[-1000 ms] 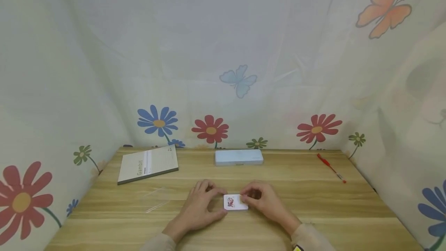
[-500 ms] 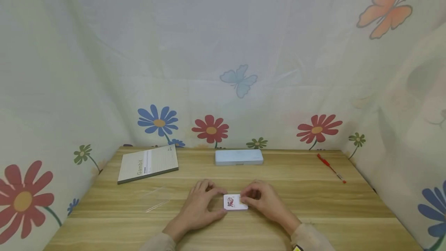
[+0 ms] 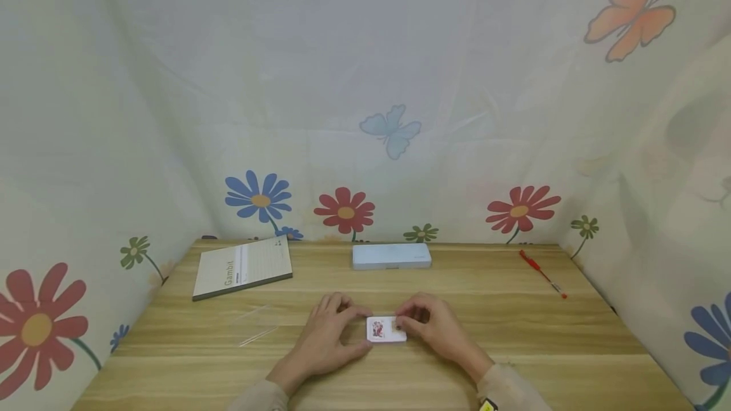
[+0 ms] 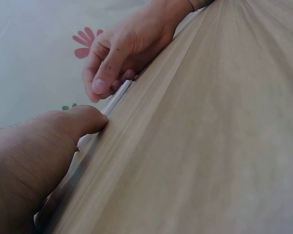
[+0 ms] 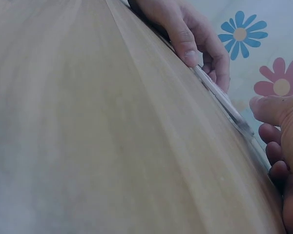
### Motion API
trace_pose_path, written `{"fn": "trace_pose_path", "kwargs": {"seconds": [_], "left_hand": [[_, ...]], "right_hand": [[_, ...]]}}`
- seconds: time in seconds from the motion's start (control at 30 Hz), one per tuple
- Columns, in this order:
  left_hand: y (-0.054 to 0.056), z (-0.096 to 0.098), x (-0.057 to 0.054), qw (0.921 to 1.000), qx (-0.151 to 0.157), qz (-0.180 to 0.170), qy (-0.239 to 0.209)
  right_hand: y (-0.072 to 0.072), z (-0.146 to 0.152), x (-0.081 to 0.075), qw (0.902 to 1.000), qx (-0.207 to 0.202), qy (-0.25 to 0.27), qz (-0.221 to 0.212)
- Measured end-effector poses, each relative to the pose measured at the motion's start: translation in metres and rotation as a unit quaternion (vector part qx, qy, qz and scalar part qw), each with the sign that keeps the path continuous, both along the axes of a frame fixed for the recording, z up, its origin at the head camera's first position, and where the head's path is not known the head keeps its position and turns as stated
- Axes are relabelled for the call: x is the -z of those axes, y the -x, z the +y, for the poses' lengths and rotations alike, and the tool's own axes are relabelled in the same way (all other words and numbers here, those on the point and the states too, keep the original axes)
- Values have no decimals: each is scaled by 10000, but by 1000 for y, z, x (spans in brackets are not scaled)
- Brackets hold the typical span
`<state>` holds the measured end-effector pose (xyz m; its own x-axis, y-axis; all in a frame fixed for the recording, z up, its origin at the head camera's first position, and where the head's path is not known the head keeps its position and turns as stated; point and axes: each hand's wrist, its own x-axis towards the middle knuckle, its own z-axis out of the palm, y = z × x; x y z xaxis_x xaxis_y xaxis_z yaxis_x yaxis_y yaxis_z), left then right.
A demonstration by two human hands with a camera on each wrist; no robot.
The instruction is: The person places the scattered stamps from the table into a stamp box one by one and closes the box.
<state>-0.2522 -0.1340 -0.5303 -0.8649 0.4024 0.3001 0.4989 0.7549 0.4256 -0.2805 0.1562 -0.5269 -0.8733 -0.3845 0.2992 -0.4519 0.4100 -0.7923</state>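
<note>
A small white rectangular card-like piece (image 3: 385, 330) with rounded corners lies flat on the table in the head view. It has a red printed picture on its left half and a small tan patch (image 3: 395, 325) toward its right. My left hand (image 3: 330, 340) holds its left end, index finger at the far corner and thumb (image 4: 90, 120) at the near one. Over the right end, my right hand (image 3: 436, 327) pinches at the tan patch with thumb and index finger, its other fingers curled. From the right wrist view, the card (image 5: 219, 92) appears edge-on as a thin strip.
A beige notebook (image 3: 259, 264) lies at the back left of the wooden table (image 3: 457, 373). Transparent film (image 3: 257, 327) rests left of my left hand. Behind the hands is a pale blue case (image 3: 391, 255), and a red pen (image 3: 541, 273) lies back right. Flowered curtains (image 3: 285, 81) surround the table.
My right thumb and index finger have shifted very slightly right, showing a bit more of the tan patch. The left hand and the white piece stay in place.
</note>
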Motion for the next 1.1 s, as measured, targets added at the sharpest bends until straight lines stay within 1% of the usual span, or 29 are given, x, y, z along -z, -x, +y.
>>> {"fn": "trace_pose_path", "kwargs": {"seconds": [0.27,0.37,0.43,0.5,0.6,0.67,0.73,0.9,1.1], "left_hand": [[0,-1,0,10000,16,67,-38],[1,0,1,10000,1,84,-20],[1,0,0,10000,-5,71,-4],[1,1,0,10000,-2,72,5],[0,1,0,10000,26,71,-7],[0,1,0,10000,34,88,-10],[1,1,1,10000,35,88,-9],[0,1,1,10000,24,61,-1],[-1,0,0,9999,17,112,3]], "right_hand": [[3,3,0,9994,61,309,-118],[5,8,-2,9992,6,349,-218],[7,12,-3,9992,-41,273,-286],[8,15,-4,9996,-167,74,-229],[8,19,-6,9982,-306,-518,-81],[6,21,-7,9955,-414,-847,27],[5,23,-7,9929,-463,-1092,41],[3,24,-6,9902,-623,-1246,121],[4,23,-5,9897,-765,-1178,267]]}}
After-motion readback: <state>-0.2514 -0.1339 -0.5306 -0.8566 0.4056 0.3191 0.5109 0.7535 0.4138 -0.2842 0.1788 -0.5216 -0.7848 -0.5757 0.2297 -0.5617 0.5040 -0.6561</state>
